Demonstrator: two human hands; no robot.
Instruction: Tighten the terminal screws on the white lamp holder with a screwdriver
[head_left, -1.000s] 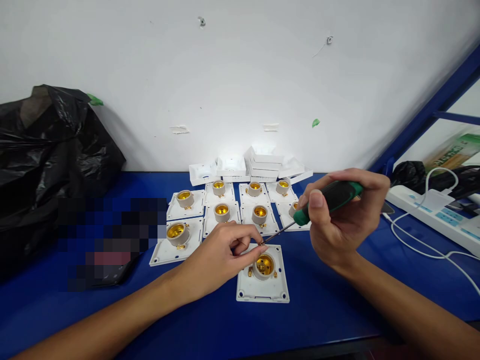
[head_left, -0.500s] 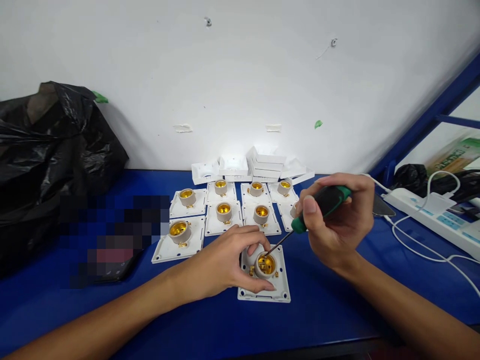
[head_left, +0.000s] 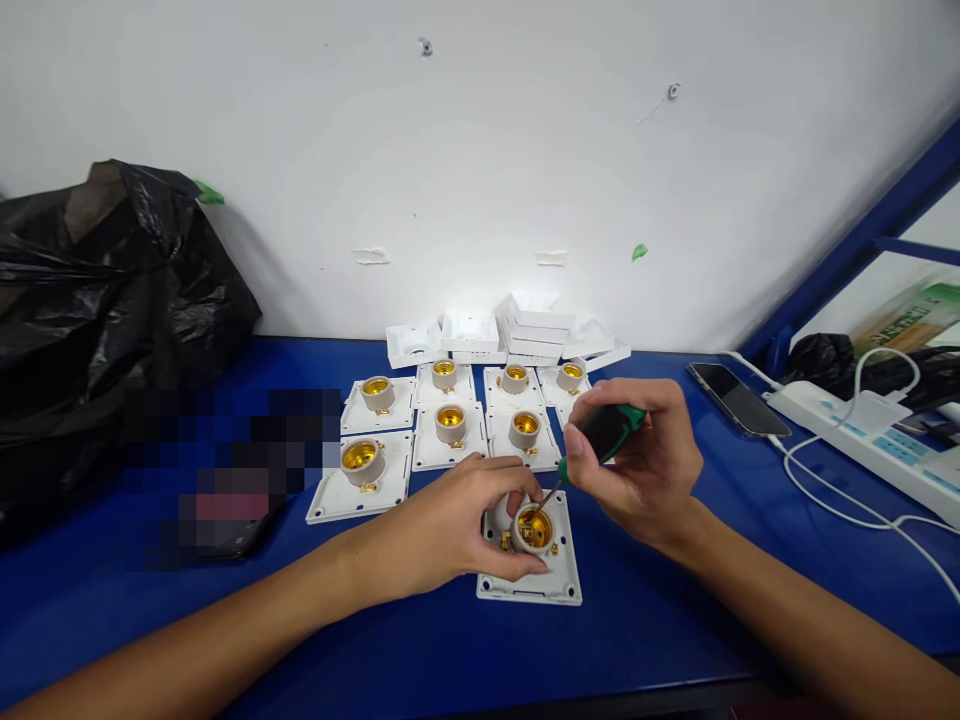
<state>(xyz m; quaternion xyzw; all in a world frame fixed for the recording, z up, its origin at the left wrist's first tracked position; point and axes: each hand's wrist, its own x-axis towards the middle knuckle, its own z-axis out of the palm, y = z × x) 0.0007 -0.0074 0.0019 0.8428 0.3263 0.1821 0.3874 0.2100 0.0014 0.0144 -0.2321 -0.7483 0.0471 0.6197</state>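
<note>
The left hand (head_left: pixel 457 525) is cupped around the beige, brass-lined lamp socket on a square white plastic plate (head_left: pixel 531 560), thumb and fingers pinching the socket collar, evidently to stop the unit turning or sliding on the blue tabletop (head_left: pixel 660 620). The unit lies at the near centre of the tabletop, directly before the person. The right hand (head_left: pixel 637 465) is closed about the green-and-black handled screwdriver (head_left: pixel 600 437), held tilted so the thin shaft runs down toward 7 o'clock and its tip enters the brass mouth of the socket; the slant appears to suit reaching a fastener inside. At 12 o'clock from the held unit, a batch of like socket plates (head_left: pixel 450 425) sits in tidy rows, apart from it, with a stack of empty white plastic covers (head_left: pixel 525 325) behind against the wall. A dark smartphone (head_left: pixel 739 398) lies at 2 o'clock, a white power strip (head_left: pixel 862 430) beyond it, and a black plastic bag (head_left: pixel 112 290) at 10 o'clock.
</note>
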